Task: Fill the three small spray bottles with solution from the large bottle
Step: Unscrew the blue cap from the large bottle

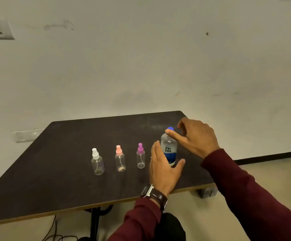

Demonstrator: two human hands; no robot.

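A large clear bottle (168, 148) with a blue cap and a blue-and-white label stands upright on the dark table (71, 171), right of centre. My left hand (162, 167) is open and cupped around its lower part, fingers on its left and thumb on its right; contact is unclear. My right hand (195, 136) hovers open by the blue cap, thumb tip at the neck. Left of the large bottle stand three small clear spray bottles in a row: one with a purple top (140, 156), one with a pink top (120, 161), one with a white top (97, 162). All three look empty and capped.
The table stands against a pale wall (141, 66). Its front edge runs close to my body and its right edge lies just beyond my right wrist. Cables (57, 235) lie on the floor under the table. A small box (208, 192) sits on the floor below the right corner.
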